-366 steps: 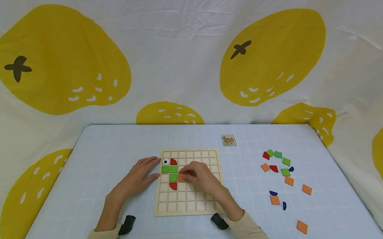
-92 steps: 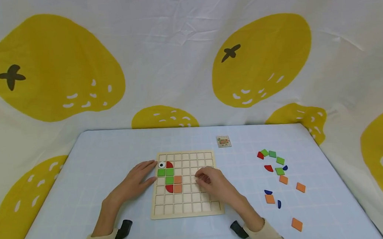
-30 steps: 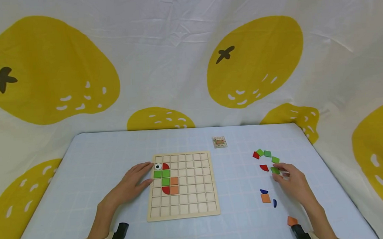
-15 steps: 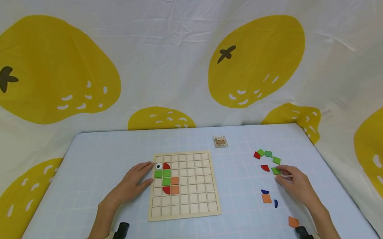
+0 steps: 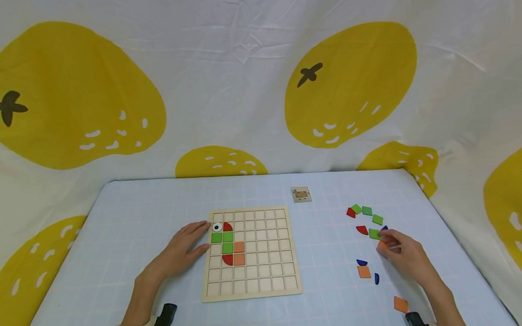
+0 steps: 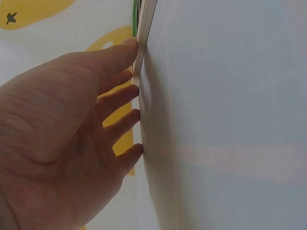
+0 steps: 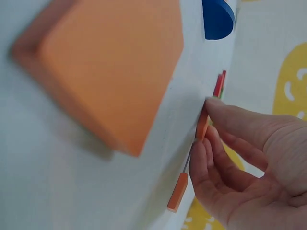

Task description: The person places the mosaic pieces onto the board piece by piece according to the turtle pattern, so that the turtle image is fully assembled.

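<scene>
The wooden grid board point(image 5: 269, 273) lies on the table with several tiles in its left columns: a round eye tile point(image 5: 217, 227), green squares point(image 5: 228, 248), red quarter-rounds point(image 5: 228, 260) and two orange squares point(image 5: 239, 259). My left hand point(image 5: 181, 250) touches the board's left edge with thumb and fingertips, fingers spread; the left wrist view shows the same hand point(image 6: 72, 120) against the rim. Among the loose tiles at right, my right hand point(image 5: 406, 256) pinches an orange square tile point(image 7: 202, 123) between thumb and fingers, close to the tabletop.
Loose tiles lie around the right hand: green squares point(image 5: 377, 219), red pieces point(image 5: 361, 230), blue half-rounds point(image 5: 376, 278) and orange squares point(image 5: 400, 304). A small picture card point(image 5: 301, 194) lies behind the board. A patterned cloth point(image 5: 219, 85) hangs beyond the table's far edge.
Two orange squares have come to lie on the board since the oldest frame. My right hand has gone from the board to the loose tiles and lately shifted slightly nearer. The left hand stays put.
</scene>
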The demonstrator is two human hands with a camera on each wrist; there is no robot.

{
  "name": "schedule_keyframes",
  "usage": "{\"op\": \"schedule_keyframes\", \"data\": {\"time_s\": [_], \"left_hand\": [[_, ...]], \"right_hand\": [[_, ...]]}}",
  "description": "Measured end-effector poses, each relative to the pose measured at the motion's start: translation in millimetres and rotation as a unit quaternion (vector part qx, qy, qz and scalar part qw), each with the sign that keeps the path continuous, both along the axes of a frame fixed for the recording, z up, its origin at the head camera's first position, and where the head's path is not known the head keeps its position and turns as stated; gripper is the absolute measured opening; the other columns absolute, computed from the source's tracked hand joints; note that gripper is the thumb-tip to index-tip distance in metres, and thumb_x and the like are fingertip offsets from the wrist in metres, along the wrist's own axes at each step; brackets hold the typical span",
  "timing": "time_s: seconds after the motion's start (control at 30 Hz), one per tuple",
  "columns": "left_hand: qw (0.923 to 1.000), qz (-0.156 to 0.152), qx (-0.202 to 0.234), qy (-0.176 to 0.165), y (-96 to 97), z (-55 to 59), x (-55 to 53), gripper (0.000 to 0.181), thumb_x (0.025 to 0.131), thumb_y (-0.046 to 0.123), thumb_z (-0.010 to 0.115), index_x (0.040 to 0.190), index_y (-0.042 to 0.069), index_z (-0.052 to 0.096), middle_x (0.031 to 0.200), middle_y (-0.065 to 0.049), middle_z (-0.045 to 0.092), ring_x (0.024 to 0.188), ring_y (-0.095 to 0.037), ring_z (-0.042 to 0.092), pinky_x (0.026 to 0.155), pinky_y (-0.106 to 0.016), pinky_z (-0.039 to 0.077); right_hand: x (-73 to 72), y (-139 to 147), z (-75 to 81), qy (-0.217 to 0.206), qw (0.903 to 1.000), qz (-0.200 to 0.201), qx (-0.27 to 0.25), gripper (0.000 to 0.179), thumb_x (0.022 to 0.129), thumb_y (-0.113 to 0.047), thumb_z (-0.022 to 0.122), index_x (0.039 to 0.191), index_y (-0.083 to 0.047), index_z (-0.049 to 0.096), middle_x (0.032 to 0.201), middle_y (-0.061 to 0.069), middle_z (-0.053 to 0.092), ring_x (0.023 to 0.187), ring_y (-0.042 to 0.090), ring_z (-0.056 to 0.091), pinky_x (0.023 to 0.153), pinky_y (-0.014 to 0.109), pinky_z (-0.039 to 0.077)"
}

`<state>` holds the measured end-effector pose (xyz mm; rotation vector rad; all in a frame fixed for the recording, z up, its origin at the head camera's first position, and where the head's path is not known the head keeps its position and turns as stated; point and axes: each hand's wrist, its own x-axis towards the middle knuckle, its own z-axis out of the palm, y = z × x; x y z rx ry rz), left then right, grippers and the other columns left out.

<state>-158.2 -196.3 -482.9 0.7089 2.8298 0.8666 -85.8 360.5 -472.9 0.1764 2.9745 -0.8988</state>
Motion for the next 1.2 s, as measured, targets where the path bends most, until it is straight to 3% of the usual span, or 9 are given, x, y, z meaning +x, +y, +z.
{"op": "schedule_keyframes", "data": {"time_s": [0.13,0.27,0.4,0.53,0.7,0.83,1.07,1.2], "left_hand": [[1.0000,-0.001,0.000,0.002,-0.6,-1.0,-0.1,0.059,0.102,0.027,0.066,0.153,0.004,0.048,0.154,-0.019,0.048,0.143,-0.043,0.039,0.115,-0.064,0.032],[1.0000,0.000,0.000,0.002,-0.7,-1.1,-0.2,0.059,0.103,0.027,0.066,0.153,0.004,0.048,0.154,-0.019,0.047,0.144,-0.043,0.038,0.115,-0.064,0.032],[1.0000,0.000,0.001,0.001,-0.4,-0.7,-0.2,0.058,0.102,0.026,0.066,0.153,0.004,0.048,0.154,-0.019,0.048,0.144,-0.043,0.038,0.116,-0.064,0.032],[1.0000,0.000,0.002,-0.001,0.2,-0.3,0.4,0.058,0.102,0.025,0.067,0.153,0.004,0.048,0.154,-0.019,0.047,0.144,-0.043,0.038,0.116,-0.064,0.032],[1.0000,0.002,0.004,-0.003,0.7,1.1,1.7,0.058,0.102,0.023,0.067,0.153,0.002,0.047,0.154,-0.020,0.047,0.144,-0.044,0.037,0.116,-0.064,0.030],[1.0000,0.003,0.002,-0.003,0.8,2.7,2.9,0.058,0.102,0.023,0.067,0.153,0.002,0.047,0.154,-0.020,0.047,0.144,-0.044,0.037,0.116,-0.064,0.030],[1.0000,0.005,0.005,-0.005,0.7,4.1,3.5,0.058,0.102,0.022,0.067,0.153,0.003,0.047,0.155,-0.020,0.047,0.144,-0.044,0.037,0.116,-0.065,0.030],[1.0000,0.005,0.004,-0.005,0.8,3.4,3.0,0.058,0.103,0.024,0.066,0.153,0.003,0.047,0.155,-0.020,0.046,0.145,-0.044,0.037,0.116,-0.065,0.031]], "right_hand": [[0.6,-2,1.2,0.001,1.0000,0.003,-0.007,0.038,0.092,-0.007,0.078,0.125,0.006,0.064,0.107,0.014,0.069,0.099,0.031,0.065,0.077,0.018,0.056],[0.9,-6,3.4,-0.001,0.9999,0.004,-0.014,0.032,0.090,-0.010,0.080,0.118,0.003,0.068,0.103,0.010,0.068,0.095,0.027,0.063,0.072,0.008,0.048],[-0.6,-10,4.5,-0.002,0.9999,0.005,-0.014,0.026,0.089,-0.007,0.080,0.112,0.001,0.072,0.097,0.007,0.067,0.090,0.024,0.061,0.071,0.010,0.049],[-1.4,-13,5.8,0.000,1.0000,-0.008,-0.006,0.026,0.089,-0.007,0.081,0.112,0.002,0.071,0.101,0.012,0.066,0.093,0.028,0.060,0.070,0.013,0.049],[-1.4,-12,6.8,-0.016,0.9996,-0.025,0.001,0.031,0.091,-0.009,0.079,0.117,0.003,0.068,0.108,0.017,0.067,0.098,0.032,0.061,0.080,0.031,0.059],[-1.5,-12,6.4,-0.020,0.9995,-0.024,0.002,0.029,0.092,-0.007,0.077,0.118,0.004,0.067,0.105,0.015,0.069,0.097,0.032,0.064,0.084,0.043,0.060],[-0.4,-15,6.3,-0.003,0.9997,-0.025,-0.004,0.029,0.090,-0.004,0.078,0.116,0.004,0.068,0.104,0.015,0.069,0.097,0.031,0.064,0.074,0.016,0.053],[0.0,-16,6.8,0.009,0.9996,-0.023,-0.011,0.031,0.089,-0.004,0.080,0.117,0.004,0.068,0.105,0.016,0.068,0.096,0.031,0.062,0.070,0.008,0.047]]}}
